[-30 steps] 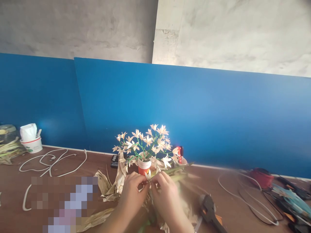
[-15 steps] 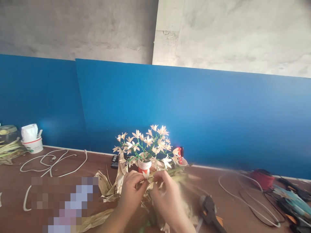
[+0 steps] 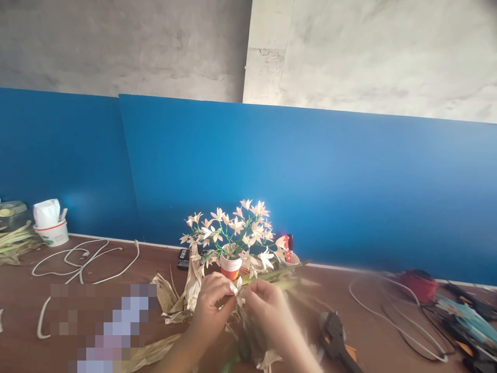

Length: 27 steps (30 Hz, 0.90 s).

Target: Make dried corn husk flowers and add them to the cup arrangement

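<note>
Between my fingertips is a small pale flower (image 3: 238,284) with pointed petals, like those in the cup behind it. My left hand (image 3: 214,300) is closed in a pinch on its left side. My right hand (image 3: 264,303) has thumb and forefinger pressed together at its right side; whether they grip a petal or something else is hidden. Just beyond my hands stands a red and white paper cup (image 3: 231,267) holding several cream flowers (image 3: 236,225) on green stems. Dried husks (image 3: 166,298) lie around and under my hands.
A black glue gun (image 3: 334,334) lies right of my right hand. White cables (image 3: 83,259) coil at the left, near a white tub (image 3: 53,232). Another cable, a red item (image 3: 419,286) and tools lie at the right. A blue partition (image 3: 272,166) closes the back.
The flower's petals now show more spread between my fingertips. My right hand has turned slightly and its fingers have closed together. My left hand has hardly moved.
</note>
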Available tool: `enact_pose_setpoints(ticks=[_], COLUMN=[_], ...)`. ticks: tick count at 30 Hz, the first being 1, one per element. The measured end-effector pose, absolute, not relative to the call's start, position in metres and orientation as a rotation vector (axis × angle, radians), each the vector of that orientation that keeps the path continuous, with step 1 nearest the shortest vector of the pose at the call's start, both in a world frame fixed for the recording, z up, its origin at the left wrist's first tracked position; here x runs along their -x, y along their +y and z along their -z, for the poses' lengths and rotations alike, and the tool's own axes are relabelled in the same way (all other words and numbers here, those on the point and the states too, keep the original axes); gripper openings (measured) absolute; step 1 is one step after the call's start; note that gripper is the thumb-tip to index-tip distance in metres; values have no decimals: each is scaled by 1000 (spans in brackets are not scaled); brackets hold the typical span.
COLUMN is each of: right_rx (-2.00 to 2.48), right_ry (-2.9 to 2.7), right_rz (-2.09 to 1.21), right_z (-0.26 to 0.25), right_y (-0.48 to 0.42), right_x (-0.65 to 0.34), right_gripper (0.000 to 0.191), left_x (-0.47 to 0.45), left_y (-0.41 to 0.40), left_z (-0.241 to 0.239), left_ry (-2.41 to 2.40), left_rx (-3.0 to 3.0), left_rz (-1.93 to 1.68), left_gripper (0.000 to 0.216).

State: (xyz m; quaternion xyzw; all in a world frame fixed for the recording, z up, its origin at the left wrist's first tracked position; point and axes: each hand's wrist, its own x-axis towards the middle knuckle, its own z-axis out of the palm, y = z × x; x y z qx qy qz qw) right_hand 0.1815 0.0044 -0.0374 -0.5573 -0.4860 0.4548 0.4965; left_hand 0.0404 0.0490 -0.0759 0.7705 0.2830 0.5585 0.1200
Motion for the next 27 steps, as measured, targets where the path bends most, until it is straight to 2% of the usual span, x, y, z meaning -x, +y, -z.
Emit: enact_pose_setpoints(ticks=[4,7,12,19,27], right_rx=[1358,1410,1329,1364,1306], right_ry=[-1274,-1363,-1542,-1671,-1708], right_rz=[-1061,-891,-639,-654,-660], right_z=[37,33,27,27,31], right_y=[4,3,-2,-5,-5], right_x=[-185,-191,-196,-196,-189], right_gripper=[23,23,10,18,18], left_x=[-39,-38,-36,-37,-40], left_y=[50,50,48,46,41], left_z=[76,73,68,68,68], left_ry=[819,837,802,781,773], left_rx=[-2277,-2290,-2331,-2453,-2409], left_rz=[-1597,-1512,-1360,-1196,-1101], left_gripper=[18,20,16,12,14])
